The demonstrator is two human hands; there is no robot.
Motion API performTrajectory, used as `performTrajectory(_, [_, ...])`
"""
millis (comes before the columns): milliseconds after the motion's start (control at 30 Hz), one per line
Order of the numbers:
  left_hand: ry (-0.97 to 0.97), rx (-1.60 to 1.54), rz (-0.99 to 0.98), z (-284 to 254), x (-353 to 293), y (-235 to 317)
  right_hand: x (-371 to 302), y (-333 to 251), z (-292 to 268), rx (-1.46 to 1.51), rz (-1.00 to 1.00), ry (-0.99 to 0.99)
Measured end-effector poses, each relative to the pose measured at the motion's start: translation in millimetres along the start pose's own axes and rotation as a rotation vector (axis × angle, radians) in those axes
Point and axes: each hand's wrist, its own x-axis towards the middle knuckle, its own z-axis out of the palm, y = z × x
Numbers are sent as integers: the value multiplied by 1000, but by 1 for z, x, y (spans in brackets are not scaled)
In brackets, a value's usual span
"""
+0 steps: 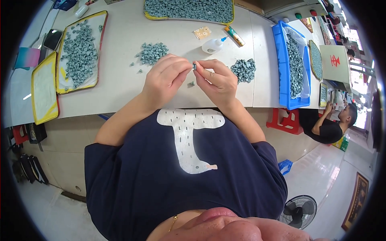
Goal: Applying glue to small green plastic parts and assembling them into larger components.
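Observation:
Above the table, my left hand point(165, 78) and my right hand point(219, 80) meet fingertip to fingertip. A small grey-green piece point(194, 67) shows between them, pinched in the right fingers. The left fingers are pressed together right beside it; whether they hold anything is hidden. Just below the hands, a loose small piece point(191, 84) lies on the tabletop. Beyond my left hand is a loose pile of similar pieces point(153, 53), with a few strays near it. A denser pile point(243, 70) sits to the right of my right hand.
A white squeeze bottle point(212, 46) with a blue tip stands near a printed tube point(234, 36). Full trays lie at the far edge point(189, 11) and left point(80, 52). A blue bin point(284, 66) holds more pieces at right. Another person point(327, 124) sits farther right.

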Motion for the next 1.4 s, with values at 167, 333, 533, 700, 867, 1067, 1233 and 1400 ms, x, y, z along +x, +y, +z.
performTrajectory(167, [-187, 32, -338, 4, -12, 3, -7, 7, -10, -25, 187, -213])
performTrajectory(333, [-307, 75, -482, 1, -12, -1, -7, 14, -22, -17, 315, -211])
performTrajectory(533, [-235, 576, -252, -9, -7, -18, -3, 21, -35, -110, 676, -19])
performTrajectory(700, [-278, 658, -277, -3, -12, -19, 4, 49, -21, -239, 363, 150])
performTrajectory(867, [-346, 661, -279, -4, -11, -16, 8, 59, -15, -225, 384, 26])
performTrajectory(1067, [-308, 642, -257, -3, -10, -21, 12, 48, -21, -136, 682, -107])
performTrajectory(1233, [-232, 691, -321, -5, -6, -20, 12, 42, -27, -142, 709, -117])
performTrajectory(1400, [-167, 603, -307, -1, 0, -15, 9, 42, -29, -151, 684, -62])
